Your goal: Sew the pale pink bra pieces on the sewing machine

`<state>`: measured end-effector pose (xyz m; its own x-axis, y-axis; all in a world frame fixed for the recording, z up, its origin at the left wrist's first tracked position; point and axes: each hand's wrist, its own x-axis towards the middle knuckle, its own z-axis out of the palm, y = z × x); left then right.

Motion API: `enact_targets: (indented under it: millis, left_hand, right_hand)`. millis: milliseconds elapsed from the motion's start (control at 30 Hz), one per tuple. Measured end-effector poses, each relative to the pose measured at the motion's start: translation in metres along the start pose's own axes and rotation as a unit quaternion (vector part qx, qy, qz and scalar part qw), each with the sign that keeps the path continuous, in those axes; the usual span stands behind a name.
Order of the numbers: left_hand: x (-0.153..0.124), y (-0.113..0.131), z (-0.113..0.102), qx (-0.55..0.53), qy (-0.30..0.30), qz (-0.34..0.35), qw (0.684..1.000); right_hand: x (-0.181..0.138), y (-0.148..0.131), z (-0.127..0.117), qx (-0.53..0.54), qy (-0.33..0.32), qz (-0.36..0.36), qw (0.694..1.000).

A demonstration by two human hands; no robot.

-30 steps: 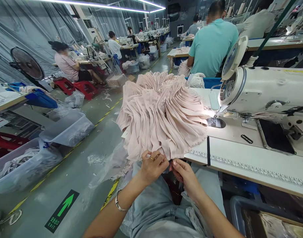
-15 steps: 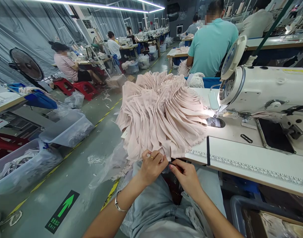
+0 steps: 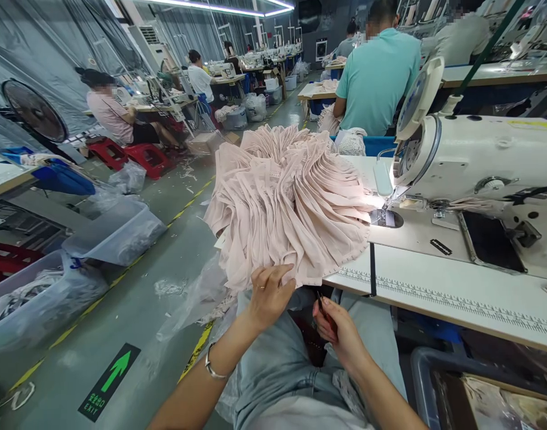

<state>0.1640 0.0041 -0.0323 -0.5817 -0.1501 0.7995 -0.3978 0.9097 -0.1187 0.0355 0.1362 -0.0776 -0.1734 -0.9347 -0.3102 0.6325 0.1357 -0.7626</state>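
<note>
On the left, a round black fan stands near a gray curtain. Clear bins sit on the floor, and a green arrow sign lies flat nearer the front. Next comes the left hand, with a ring on one finger. Its fingers touch the near edge of a big pile of pink cloth, but I cannot tell if they pinch it. The pile sits in front of the person, beside the sewing machine. Apart from the left hand, the right hand grips a small tool with a dark tip. On the right is the white sewing machine.
</note>
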Motion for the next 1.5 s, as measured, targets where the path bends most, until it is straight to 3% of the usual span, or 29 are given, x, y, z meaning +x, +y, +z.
enact_targets:
  millis: [167,400,633,733,867,1000,1233,1300,1367,1433,1500]
  left_hand:
    - [-0.004,-0.004,-0.002,-0.049,-0.041,0.028,0.998]
    - [-0.008,-0.005,-0.003,-0.051,-0.059,0.018,0.997]
    - [0.002,0.001,0.007,-0.042,-0.124,0.03,0.991]
    - [0.005,0.005,0.014,-0.018,-0.127,0.047,0.991]
    - [0.001,0.005,0.017,-0.01,-0.074,0.023,0.997]
    - [-0.003,0.001,0.013,-0.017,-0.083,0.033,0.996]
    - [0.017,0.0,0.017,-0.065,-0.204,0.136,0.967]
    - [0.021,0.001,0.022,-0.081,-0.213,0.135,0.964]
    - [0.023,0.002,0.026,-0.092,-0.212,0.121,0.965]
    - [0.025,0.004,0.027,-0.099,-0.207,0.108,0.967]
    - [0.03,0.005,0.025,-0.106,-0.211,0.104,0.966]
  right_hand:
    - [0.013,-0.005,0.014,0.024,-0.075,0.038,0.996]
    - [0.024,-0.014,0.02,0.019,-0.081,0.036,0.996]
    - [0.015,-0.009,0.012,-0.062,-0.012,-0.056,0.996]
    - [0.007,-0.007,0.005,-0.026,0.029,-0.082,0.996]
    - [0.005,-0.009,-0.006,0.038,0.027,-0.013,0.999]
    - [0.014,-0.013,-0.008,0.026,-0.019,0.03,0.999]
    - [0.008,-0.032,0.004,-0.152,0.002,-0.092,0.984]
    - [-0.001,-0.05,-0.001,-0.277,0.017,-0.148,0.949]
    - [-0.009,-0.073,-0.009,-0.458,0.079,-0.202,0.862]
    - [-0.013,-0.094,-0.018,-0.648,0.174,-0.224,0.707]
    - [-0.012,-0.108,-0.024,-0.781,0.216,-0.207,0.548]
